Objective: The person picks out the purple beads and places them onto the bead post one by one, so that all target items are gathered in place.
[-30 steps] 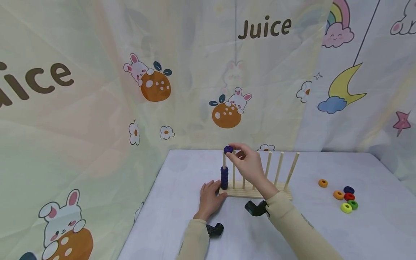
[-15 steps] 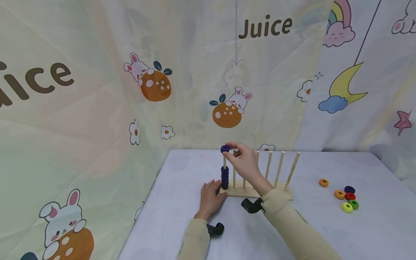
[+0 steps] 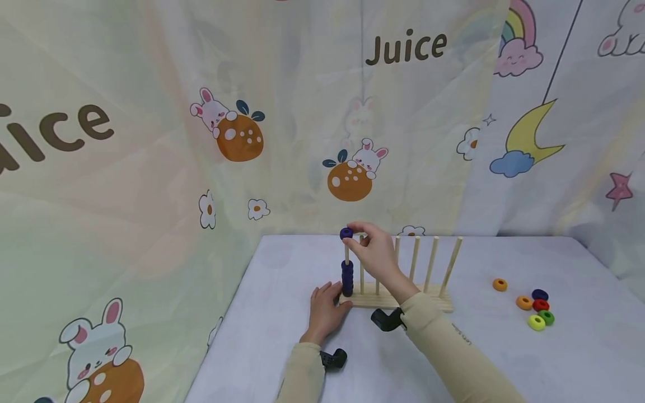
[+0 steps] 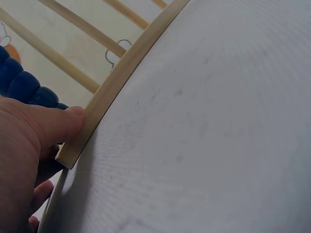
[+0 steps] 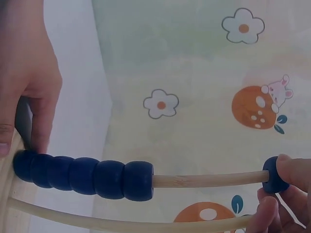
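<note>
A wooden peg stand [image 3: 398, 300] carries a row of upright pegs. Its leftmost peg [image 5: 209, 180] bears a stack of several dark blue beads [image 3: 347, 278]. At the tip of that peg, my right hand [image 3: 377, 249] pinches another dark blue bead [image 5: 275, 174] between thumb and fingers; the peg's end meets the bead. Whether the tip is inside the hole cannot be told. My left hand [image 3: 325, 310] grips the left end of the base, its thumb [image 4: 68, 121] on the front edge and its other fingers partly hidden behind.
Loose beads lie right of the stand: two orange [image 3: 500, 285], one blue [image 3: 540, 294], one red [image 3: 541, 305], one green [image 3: 546, 318] and one yellow [image 3: 536, 322]. A printed curtain [image 3: 282, 112] hangs behind the white table [image 3: 579, 364].
My right hand has shifted left with the bead, from between the first two pegs to the tip of the leftmost peg. The left hand has stayed on the base.
</note>
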`<state>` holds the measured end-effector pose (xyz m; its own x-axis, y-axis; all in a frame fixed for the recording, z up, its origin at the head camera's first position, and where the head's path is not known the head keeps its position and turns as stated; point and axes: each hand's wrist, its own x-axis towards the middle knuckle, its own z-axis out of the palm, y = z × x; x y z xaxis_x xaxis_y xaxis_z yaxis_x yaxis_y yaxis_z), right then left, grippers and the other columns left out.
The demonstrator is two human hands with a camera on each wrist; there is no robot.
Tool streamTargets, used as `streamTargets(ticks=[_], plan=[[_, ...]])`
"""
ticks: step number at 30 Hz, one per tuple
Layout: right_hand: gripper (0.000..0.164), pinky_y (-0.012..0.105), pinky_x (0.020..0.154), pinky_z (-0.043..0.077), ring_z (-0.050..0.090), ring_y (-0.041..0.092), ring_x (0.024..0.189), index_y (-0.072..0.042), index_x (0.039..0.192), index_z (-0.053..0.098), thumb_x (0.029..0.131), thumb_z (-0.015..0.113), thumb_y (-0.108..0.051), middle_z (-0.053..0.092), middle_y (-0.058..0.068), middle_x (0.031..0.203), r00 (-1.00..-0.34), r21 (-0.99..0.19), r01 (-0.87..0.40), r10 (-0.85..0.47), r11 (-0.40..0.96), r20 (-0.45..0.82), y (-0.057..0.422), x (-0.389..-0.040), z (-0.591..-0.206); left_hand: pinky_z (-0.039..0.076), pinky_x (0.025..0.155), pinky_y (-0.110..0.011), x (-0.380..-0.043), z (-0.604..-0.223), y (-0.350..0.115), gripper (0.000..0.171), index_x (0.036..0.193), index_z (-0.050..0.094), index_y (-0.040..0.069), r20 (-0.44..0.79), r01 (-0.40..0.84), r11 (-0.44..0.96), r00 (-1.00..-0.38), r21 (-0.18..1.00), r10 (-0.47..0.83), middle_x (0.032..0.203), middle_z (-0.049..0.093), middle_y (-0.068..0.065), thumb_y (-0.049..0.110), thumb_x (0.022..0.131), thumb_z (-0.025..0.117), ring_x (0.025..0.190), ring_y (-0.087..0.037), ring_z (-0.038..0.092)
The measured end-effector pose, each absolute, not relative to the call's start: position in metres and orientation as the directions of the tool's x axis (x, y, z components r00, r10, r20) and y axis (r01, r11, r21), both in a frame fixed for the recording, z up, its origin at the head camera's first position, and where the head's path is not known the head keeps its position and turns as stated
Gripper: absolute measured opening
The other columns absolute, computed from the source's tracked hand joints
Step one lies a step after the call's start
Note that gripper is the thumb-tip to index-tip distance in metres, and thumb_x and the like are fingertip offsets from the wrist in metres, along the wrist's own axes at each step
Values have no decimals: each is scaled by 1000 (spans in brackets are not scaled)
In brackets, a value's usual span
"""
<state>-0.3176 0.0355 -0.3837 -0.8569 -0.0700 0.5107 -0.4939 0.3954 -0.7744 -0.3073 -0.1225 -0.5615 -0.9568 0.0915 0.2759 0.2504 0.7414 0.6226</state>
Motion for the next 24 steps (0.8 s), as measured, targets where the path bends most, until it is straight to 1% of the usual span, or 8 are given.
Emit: streamTargets(ticks=[11, 18, 24], plan=[[30, 24, 46, 39, 50, 16, 61, -15, 115, 70, 87, 75, -23, 70, -2, 103, -875, -755, -453, -72, 475, 480, 34, -317, -391, 19, 117, -53, -305, -564, -123, 56, 135, 59, 8, 304, 268, 739, -948, 618, 90, 135, 60, -4, 34, 87, 73, 135, -27, 44], [31, 25, 48, 41, 50, 15, 60, -13, 115, 70, 86, 76, -23, 70, -1, 103, -861, -720, -469, -83, 511, 502, 33, -316, -393, 19, 117, -53, -306, -563, -122, 56, 134, 59, 7, 310, 279, 736, -946, 617, 98, 136, 60, -4, 33, 87, 72, 135, -27, 45], [31, 25, 47, 41, 50, 15, 59, -13, 115, 70, 87, 75, -24, 70, -1, 104, -862, -714, -464, -82, 524, 500, 32, -315, -394, 19, 117, -53, -305, -562, -122, 56, 134, 59, 7, 303, 268, 741, -949, 616, 90, 136, 60, -4, 32, 86, 73, 135, -27, 45]])
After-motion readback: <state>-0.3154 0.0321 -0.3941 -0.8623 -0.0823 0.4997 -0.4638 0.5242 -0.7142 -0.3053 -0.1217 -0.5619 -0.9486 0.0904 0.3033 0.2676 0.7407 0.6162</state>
